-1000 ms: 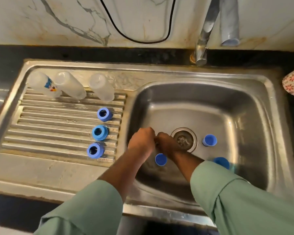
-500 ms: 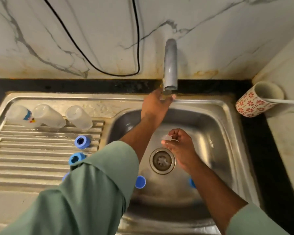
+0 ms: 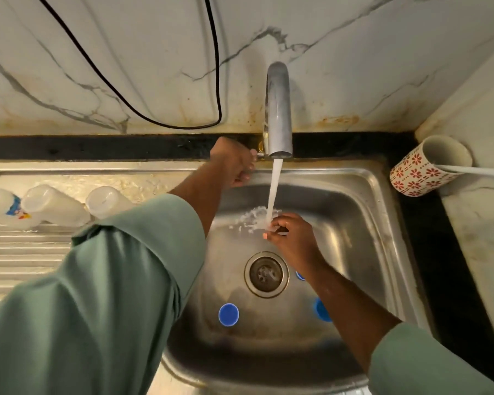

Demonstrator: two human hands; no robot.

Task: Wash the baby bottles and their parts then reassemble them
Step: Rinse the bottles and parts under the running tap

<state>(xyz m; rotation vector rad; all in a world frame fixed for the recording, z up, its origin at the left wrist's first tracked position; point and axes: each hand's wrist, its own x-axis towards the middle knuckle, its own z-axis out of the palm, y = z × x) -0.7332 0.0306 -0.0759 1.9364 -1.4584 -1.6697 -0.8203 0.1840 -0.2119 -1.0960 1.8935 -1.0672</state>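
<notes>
**One head camera, looking steeply down into the sink**

A single wide-angle view from the person's head, facing forward and down; the sink basin (image 3: 362, 195) sits just below centre, close under the lens; the tap (image 3: 278, 109) and the marble wall behind it fill the upper part, seen nearly head-on; the green sleeves loom large at the bottom edge, nearest the camera; the left hand (image 3: 234, 163) and right hand (image 3: 291, 238) lie mid-frame; straight lines bow toward the edges; there is no second view, so no part of the scene is shared.
</notes>
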